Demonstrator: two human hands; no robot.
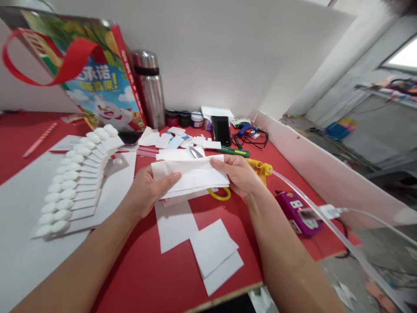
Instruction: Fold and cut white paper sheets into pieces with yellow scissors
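A folded sheet of white paper (195, 176) is stretched between my two hands above the red table. My left hand (148, 191) pinches its left end, thumb on top. At the right end, my right hand (239, 171) grips the upper corner between thumb and fingers. Partly hidden behind the paper lie scissors (220, 195) with yellow handles, their blades pointing away. Below the hands are loose white paper pieces (213, 248). To the left stands a curved row of white card strips topped with round white pads (70, 184), on a white board (19, 204).
At the back stand a printed bag (107, 95) with a red ribbon handle, a steel thermos (153, 91) and small paint jars (184, 118). A green cutter knife (233, 151), a black phone (221, 130) and a yellow glue gun (260, 167) lie behind my hands. A purple power box (298, 213) sits right.
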